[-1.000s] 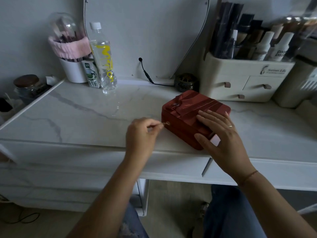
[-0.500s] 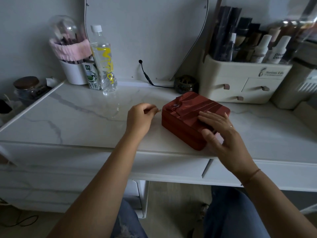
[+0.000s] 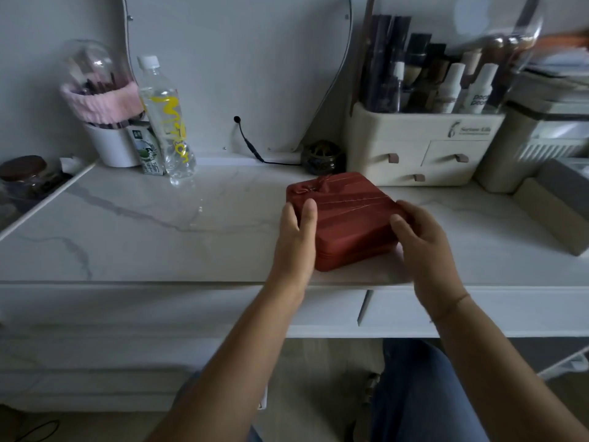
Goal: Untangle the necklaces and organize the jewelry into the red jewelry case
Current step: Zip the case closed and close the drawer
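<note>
The red jewelry case lies closed on the white marble tabletop, near its front edge, with a knot-like pleat on the lid's far left corner. My left hand rests against the case's left side, fingers straight and thumb lying on the lid. My right hand grips the near right corner, fingers curled round the edge and thumb on top. No necklace or other jewelry shows in this view.
A water bottle, a milk carton and a white cup with a pink band stand at the back left. A cream drawer organizer and a small dark pot sit behind the case. A grey box lies at the right.
My left hand let go of the small pull it pinched at the case's left side and now lies flat against the case. My right hand slid from the lid to the right corner.
</note>
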Demonstrator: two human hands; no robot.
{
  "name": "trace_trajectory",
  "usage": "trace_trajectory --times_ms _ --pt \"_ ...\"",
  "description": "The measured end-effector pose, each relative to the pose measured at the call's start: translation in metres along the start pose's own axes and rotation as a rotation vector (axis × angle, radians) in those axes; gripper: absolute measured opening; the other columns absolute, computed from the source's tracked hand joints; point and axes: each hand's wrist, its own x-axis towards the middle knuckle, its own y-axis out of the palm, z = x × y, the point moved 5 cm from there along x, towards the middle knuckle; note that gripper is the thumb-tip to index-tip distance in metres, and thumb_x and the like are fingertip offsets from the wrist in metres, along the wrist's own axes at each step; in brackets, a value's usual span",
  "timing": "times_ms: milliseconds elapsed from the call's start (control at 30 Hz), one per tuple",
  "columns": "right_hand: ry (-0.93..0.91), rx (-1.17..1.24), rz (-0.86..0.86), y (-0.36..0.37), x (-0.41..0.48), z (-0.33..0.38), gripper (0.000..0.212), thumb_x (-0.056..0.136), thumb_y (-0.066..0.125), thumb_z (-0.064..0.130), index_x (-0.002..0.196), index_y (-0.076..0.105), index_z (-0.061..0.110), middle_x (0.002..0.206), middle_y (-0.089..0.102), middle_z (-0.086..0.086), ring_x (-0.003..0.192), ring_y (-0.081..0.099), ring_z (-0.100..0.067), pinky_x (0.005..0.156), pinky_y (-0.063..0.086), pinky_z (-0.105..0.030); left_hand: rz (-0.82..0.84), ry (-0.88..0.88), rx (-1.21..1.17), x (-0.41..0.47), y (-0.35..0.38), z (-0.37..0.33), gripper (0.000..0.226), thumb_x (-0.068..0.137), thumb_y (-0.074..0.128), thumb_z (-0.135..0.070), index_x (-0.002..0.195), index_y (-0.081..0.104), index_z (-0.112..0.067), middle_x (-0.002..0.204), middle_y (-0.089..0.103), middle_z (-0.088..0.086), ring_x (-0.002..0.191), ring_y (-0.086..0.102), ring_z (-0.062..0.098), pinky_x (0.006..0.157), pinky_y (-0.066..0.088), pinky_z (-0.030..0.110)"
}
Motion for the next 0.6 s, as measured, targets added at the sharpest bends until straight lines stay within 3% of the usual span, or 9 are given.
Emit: trace_trajectory --times_ms 167,300,400,467,600 --pt "0.005 0.053 0.032 -0.003 -0.037 0.000 0.042 0.096 0.052 0.020 0.137 0.045 0.021 0.128 0.057 0.002 0.118 0.053 -0.011 0.103 0.043 -0.035 0.092 0.012 0.075 0.038 -0.003 0.009 0.099 0.066 0.044 -0.086 0.146 0.035 -0.027 0.147 0.045 -0.006 0.134 0.041 0.011 0.114 0.031 0.041" --pt "-0.015 0.107 0.000 -0.029 -0.047 -0.007 0.034 0.096 0.051 0.024 0.130 0.054 0.017 0.123 0.061 0.005 0.116 0.057 -0.010 0.100 0.045 -0.035 -0.045 0.082 0.211 0.015 0.001 -0.002 0.069 0.095 0.040 -0.056 0.152 0.022 -0.021 0.157 0.026 -0.003 0.143 0.026 0.012 0.117 0.020 0.031" --pt "-0.019 0.184 -0.283 -0.079 -0.067 -0.028 0.022 0.096 0.047 0.017 0.113 0.061 0.016 0.108 0.065 0.005 0.105 0.063 -0.014 0.090 0.049 -0.030 -0.261 0.469 0.319 -0.040 0.008 -0.020 0.056 0.098 0.045 -0.038 0.146 0.034 -0.012 0.152 0.034 0.005 0.141 0.031 0.015 0.117 0.025 0.031" --pt "0.076 0.280 -0.482 -0.116 -0.081 -0.059 0.021 0.096 0.043 0.006 0.103 0.061 0.013 0.099 0.063 0.000 0.099 0.062 -0.019 0.086 0.052 -0.028 -0.314 0.747 0.404 -0.074 0.024 -0.017 0.043 0.096 0.046 -0.021 0.135 0.049 -0.002 0.142 0.047 0.012 0.133 0.041 0.021 0.112 0.032 0.032" --pt "0.484 0.566 -0.523 -0.144 -0.092 -0.133 0.019 0.097 0.042 0.008 0.092 0.058 0.015 0.093 0.056 -0.006 0.088 0.057 -0.017 0.078 0.048 -0.028 -0.146 0.961 0.557 -0.113 0.080 0.011 0.034 0.093 0.047 -0.012 0.122 0.061 -0.001 0.130 0.058 0.012 0.126 0.050 0.025 0.104 0.040 0.044"
